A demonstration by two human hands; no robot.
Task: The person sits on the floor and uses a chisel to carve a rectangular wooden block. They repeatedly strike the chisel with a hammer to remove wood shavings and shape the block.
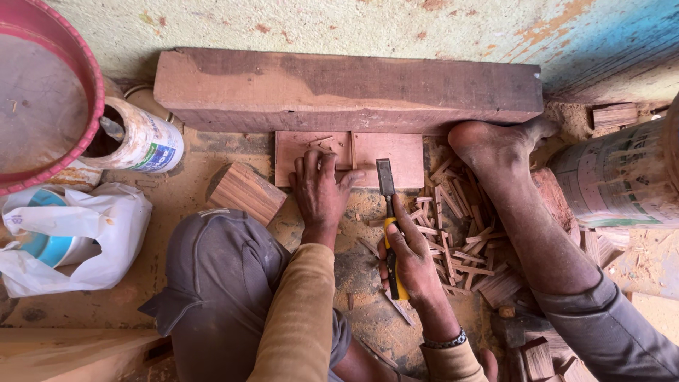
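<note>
- Down on the sawdust floor (177,205), against the wall, your left hand (320,189) lies palm-down with fingers spread on a thin reddish board (396,152), pinning its near edge.
- Your right hand (412,258) has its fingers wrapped around the yellow handle of a chisel (387,212); the blade tip rests on the board's front edge, just right of your left fingertips.
- That board butts against a thick timber beam (346,88) running along the wall, so its far edge has no room behind it.
- Right of the chisel, a pile of wood chips (460,240) fills the ground up to your bare foot (495,145), whose toes touch the beam.
- Left of your hand, a small wooden block (246,192) sits tilted, just beside the board's corner.
- Farther left: a can (141,141), a red-rimmed basin (42,92), a white plastic bag (78,237).
- Open floor lies mostly between block and bag.
</note>
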